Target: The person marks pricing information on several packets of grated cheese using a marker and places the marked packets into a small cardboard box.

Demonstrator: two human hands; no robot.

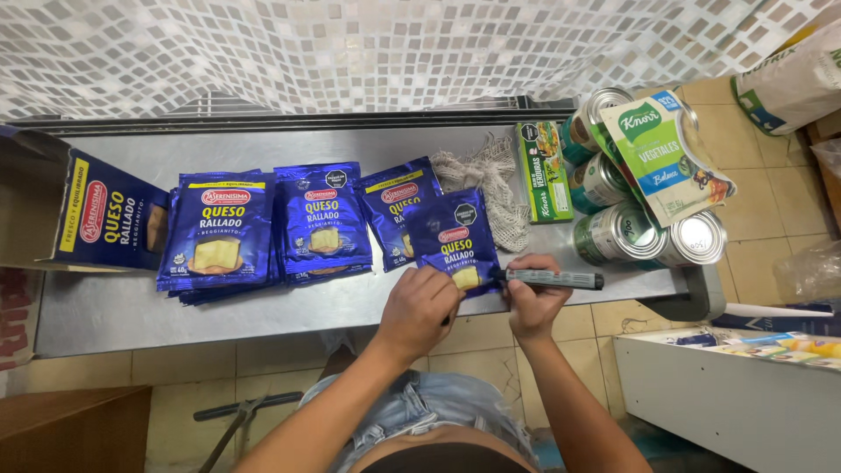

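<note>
Right hand [533, 307] fingers curled tight around a dark marker [554, 278], held roughly level, tip at the lower right corner of a blue sachet [454, 238]. Left hand [418, 308] fingers bent and close together, pressing the sachet's lower edge flat on the steel bench [263, 307]. That sachet lies near the bench's front edge, overlapping another blue sachet [396, 206] behind it. Left of it two stacks of the same sachets [263, 229], then an open blue carton [96, 215]. Right: mesh cloth [491, 180], green box [543, 171], tins [626, 232] with a green packet [666, 153] on top.
</note>
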